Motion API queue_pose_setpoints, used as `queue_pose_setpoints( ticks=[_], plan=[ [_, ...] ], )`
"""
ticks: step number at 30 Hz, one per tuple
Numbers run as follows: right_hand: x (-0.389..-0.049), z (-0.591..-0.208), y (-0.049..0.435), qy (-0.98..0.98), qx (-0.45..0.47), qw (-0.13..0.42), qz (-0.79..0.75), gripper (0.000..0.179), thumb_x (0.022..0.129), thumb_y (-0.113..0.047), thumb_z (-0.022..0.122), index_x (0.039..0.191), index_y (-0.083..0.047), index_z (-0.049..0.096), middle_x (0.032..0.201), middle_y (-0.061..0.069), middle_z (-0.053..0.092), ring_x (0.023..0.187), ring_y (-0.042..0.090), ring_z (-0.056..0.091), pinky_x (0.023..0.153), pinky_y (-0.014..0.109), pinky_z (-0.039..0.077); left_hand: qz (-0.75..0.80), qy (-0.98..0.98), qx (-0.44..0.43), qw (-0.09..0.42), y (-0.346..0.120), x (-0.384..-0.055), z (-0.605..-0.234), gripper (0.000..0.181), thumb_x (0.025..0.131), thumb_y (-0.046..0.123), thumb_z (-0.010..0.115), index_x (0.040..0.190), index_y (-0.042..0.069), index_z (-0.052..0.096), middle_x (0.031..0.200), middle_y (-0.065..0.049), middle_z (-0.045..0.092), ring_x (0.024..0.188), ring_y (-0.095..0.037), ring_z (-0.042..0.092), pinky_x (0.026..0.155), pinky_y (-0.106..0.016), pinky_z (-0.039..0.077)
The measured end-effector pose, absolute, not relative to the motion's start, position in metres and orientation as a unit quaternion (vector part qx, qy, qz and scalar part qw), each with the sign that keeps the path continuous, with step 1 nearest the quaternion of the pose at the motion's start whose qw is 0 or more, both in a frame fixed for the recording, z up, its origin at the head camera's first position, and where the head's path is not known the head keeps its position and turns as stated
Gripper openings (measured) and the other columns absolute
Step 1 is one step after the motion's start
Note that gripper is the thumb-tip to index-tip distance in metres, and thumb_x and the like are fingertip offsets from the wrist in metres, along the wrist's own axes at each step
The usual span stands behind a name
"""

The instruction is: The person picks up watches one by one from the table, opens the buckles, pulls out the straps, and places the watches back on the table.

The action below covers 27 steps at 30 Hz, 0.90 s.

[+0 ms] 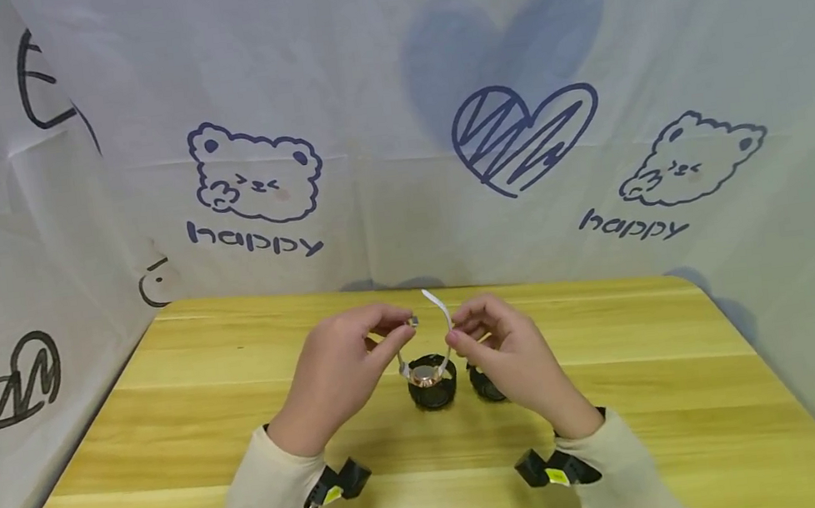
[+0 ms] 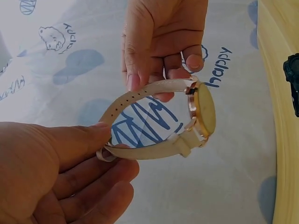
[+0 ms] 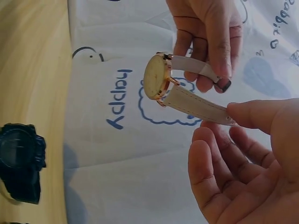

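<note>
A wristwatch (image 1: 425, 376) with a rose-gold case and a pale leather strap hangs between both hands, its dial (image 3: 155, 77) lowest in the head view. My left hand (image 1: 345, 370) pinches the buckle end of one strap half between thumb and fingers; the metal buckle (image 3: 223, 84) shows at the fingertips in the right wrist view. With thumb and forefinger, my right hand (image 1: 517, 355) pinches the other strap half (image 2: 135, 95), which has a row of holes. Its free tip (image 1: 431, 296) sticks up past the fingers. The two strap ends are apart in the head view.
Below the held watch, a black watch (image 1: 435, 397) lies on the wooden table (image 1: 431, 461). Another black watch (image 1: 484, 383) is beside it, partly hidden by the right hand. White cloth (image 1: 373, 82) with printed bears and hearts hangs behind the table and at its sides.
</note>
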State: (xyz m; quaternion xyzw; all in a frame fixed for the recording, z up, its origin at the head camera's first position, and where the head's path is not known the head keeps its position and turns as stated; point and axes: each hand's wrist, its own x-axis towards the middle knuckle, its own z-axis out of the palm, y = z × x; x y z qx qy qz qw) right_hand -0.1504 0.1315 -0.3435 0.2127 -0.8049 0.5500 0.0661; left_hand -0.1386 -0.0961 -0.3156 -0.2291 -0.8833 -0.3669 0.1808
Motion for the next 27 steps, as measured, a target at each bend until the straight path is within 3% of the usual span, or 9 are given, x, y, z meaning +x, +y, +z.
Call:
queue_pose_setpoints(
  ticks=[7, 15, 23, 27],
  plan=[
    [-0.153, -0.353, 0.123, -0.824, 0.194, 0.075, 0.528, 0.008, 0.100, -0.020, 0.072, 0.100, -0.012, 0.072, 0.096, 0.002, 0.071, 0.085, 0.018, 0.066, 0.073, 0.030, 0.057, -0.368, -0.892, -0.213, 0.157, -0.093, -0.144, -0.322, 0.012, 0.098, 0.025, 0.075, 0.106, 0.017, 0.077, 0.095, 0.009, 0.076, 0.083, -0.006, 0.070, 0.072, -0.026, 0.058],
    [-0.161, -0.371, 0.107, -0.831, 0.155, 0.094, 0.526, 0.005, 0.096, -0.015, 0.075, 0.093, -0.011, 0.074, 0.089, 0.000, 0.073, 0.081, 0.015, 0.066, 0.078, 0.032, 0.055, -0.299, -0.910, -0.228, 0.174, -0.106, -0.161, -0.336, 0.007, 0.099, 0.022, 0.073, 0.095, 0.016, 0.074, 0.089, 0.005, 0.075, 0.072, -0.009, 0.066, 0.065, -0.031, 0.054],
    [-0.169, -0.389, 0.087, -0.853, 0.148, 0.079, 0.494, 0.014, 0.099, -0.018, 0.071, 0.111, -0.011, 0.068, 0.092, -0.001, 0.073, 0.062, 0.018, 0.051, 0.054, 0.026, 0.039, -0.262, -0.926, -0.216, 0.164, -0.123, -0.175, -0.355, 0.009, 0.100, 0.021, 0.070, 0.094, 0.015, 0.073, 0.083, 0.004, 0.073, 0.069, -0.011, 0.065, 0.064, -0.033, 0.054],
    [-0.175, -0.398, 0.082, -0.863, 0.146, 0.083, 0.476, 0.011, 0.099, -0.018, 0.071, 0.107, -0.011, 0.070, 0.094, -0.002, 0.072, 0.078, 0.019, 0.059, 0.068, 0.031, 0.047, -0.255, -0.932, -0.217, 0.140, -0.127, -0.178, -0.367, 0.012, 0.101, 0.021, 0.070, 0.091, 0.015, 0.072, 0.080, 0.005, 0.072, 0.066, -0.008, 0.062, 0.063, -0.031, 0.053]
  ],
)
